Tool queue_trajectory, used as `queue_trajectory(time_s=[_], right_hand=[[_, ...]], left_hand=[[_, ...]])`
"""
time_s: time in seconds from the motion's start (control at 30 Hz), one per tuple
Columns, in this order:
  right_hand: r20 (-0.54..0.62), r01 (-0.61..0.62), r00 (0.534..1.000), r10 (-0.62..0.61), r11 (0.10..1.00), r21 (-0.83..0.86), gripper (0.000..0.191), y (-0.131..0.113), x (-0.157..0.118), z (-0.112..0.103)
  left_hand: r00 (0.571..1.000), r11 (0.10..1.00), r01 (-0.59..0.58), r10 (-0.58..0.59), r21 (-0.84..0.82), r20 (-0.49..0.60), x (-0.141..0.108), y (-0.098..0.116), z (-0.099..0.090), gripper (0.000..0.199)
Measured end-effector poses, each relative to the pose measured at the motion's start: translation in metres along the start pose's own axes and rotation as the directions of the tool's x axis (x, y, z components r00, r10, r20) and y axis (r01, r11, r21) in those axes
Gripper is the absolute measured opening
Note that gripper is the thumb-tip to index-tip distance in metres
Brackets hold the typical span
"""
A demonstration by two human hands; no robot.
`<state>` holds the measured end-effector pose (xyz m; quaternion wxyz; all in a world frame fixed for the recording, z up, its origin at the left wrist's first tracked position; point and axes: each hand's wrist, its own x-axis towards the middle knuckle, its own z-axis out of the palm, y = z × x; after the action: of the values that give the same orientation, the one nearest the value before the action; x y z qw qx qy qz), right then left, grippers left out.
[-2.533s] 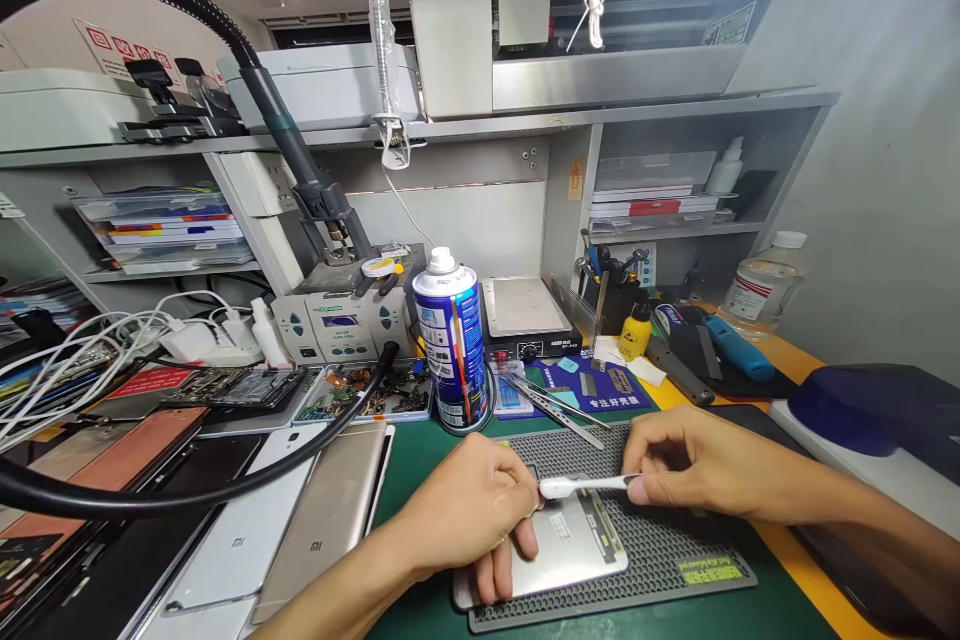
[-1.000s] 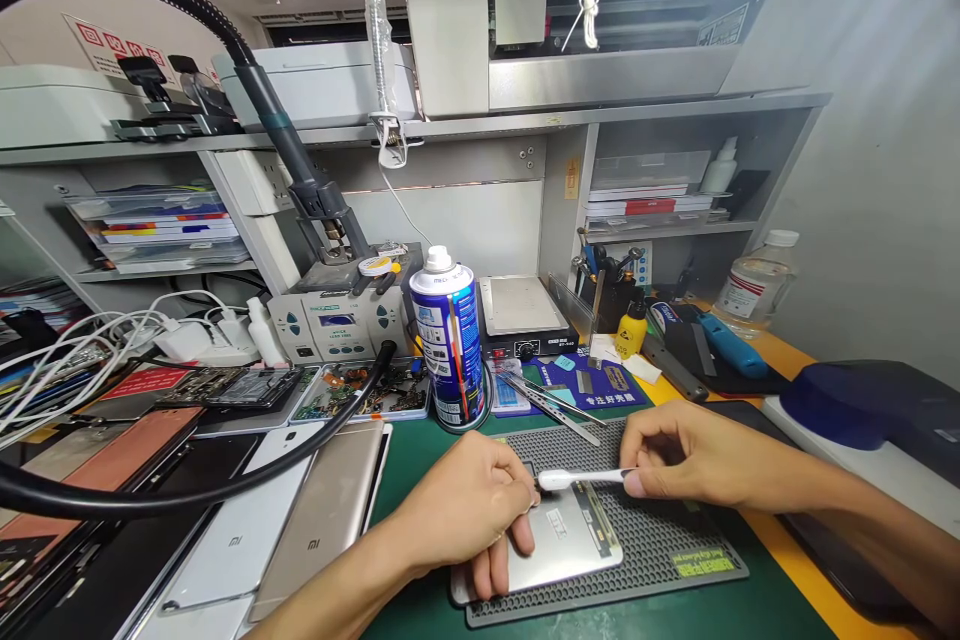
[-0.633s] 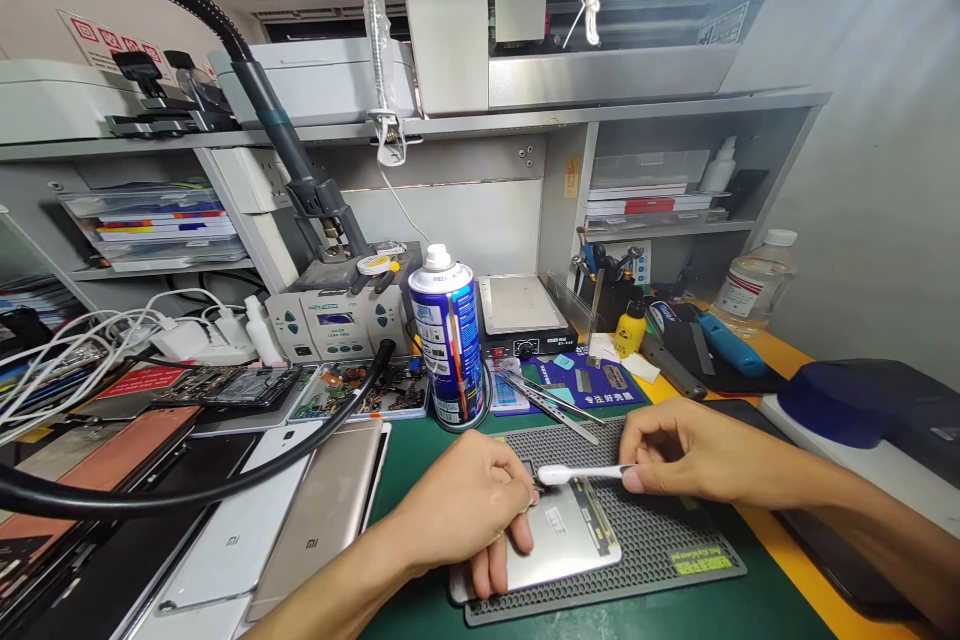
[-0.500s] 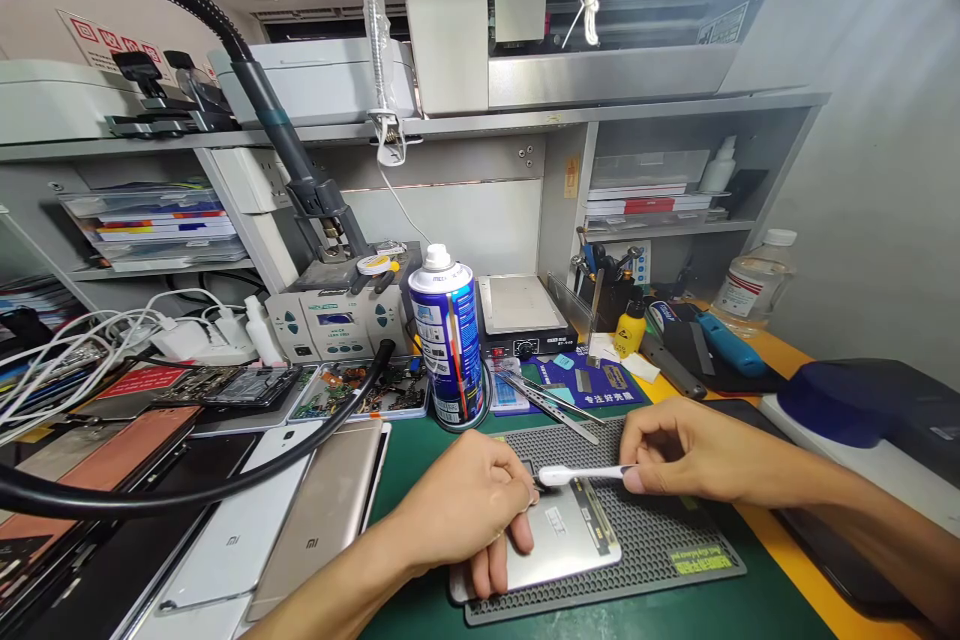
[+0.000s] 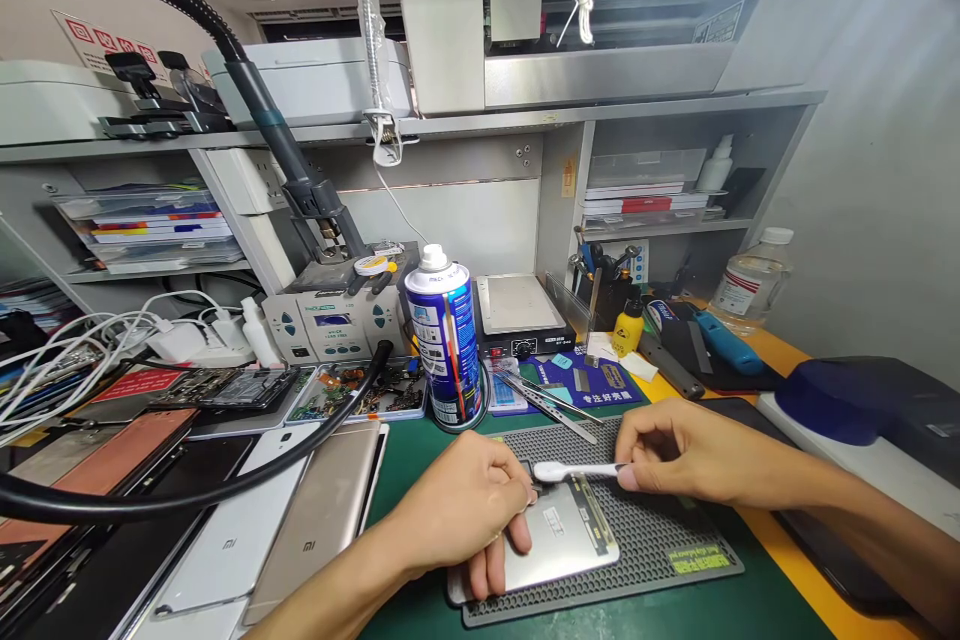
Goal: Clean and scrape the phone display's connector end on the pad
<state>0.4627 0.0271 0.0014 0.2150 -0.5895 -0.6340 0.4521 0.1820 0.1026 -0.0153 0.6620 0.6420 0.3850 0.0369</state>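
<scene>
My left hand lies over the left part of a silver-backed phone screen, holding it at its left side. Its thumb and forefinger are pinched near a small dark part, perhaps a flex cable, at the screen's far edge. In my right hand is a white toothbrush, gripped between thumb and fingers. The brush head points left, just above or touching the dark part; which one I cannot tell. Beneath the screen is a grey textured mat.
A blue spray can stands behind the mat, beside tweezers. Several phones, including a gold one, lie to the left under a black hose. Right of the mat are a dark phone-like slab and a blue-and-white device.
The whole view has shifted slightly. Both hands keep nearly the same place and grip, with the toothbrush still at the dark part.
</scene>
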Motion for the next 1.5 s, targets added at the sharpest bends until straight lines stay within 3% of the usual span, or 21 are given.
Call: queue_trajectory(time_s=[0.8,1.3,1.5], right_hand=[[0.053,0.015,0.999,-0.012,0.998,-0.057,0.036,-0.0066,-0.0036,-0.001],[-0.015,-0.004,1.0,0.004,1.0,-0.015,0.041,-0.0017,-0.0002,0.0026],[0.037,0.008,0.999,-0.007,1.0,-0.022,0.039,-0.0025,-0.0026,-0.0008]], left_hand=[[1.0,1.0,-0.004,0.004,0.0,0.006,-0.0005,0.0002,-0.0005,0.022],[1.0,1.0,-0.003,0.003,0.012,-0.004,0.0002,-0.0007,-0.0004,0.022],[1.0,1.0,-0.012,0.012,0.005,0.007,0.0,-0.0002,-0.0003,0.023]])
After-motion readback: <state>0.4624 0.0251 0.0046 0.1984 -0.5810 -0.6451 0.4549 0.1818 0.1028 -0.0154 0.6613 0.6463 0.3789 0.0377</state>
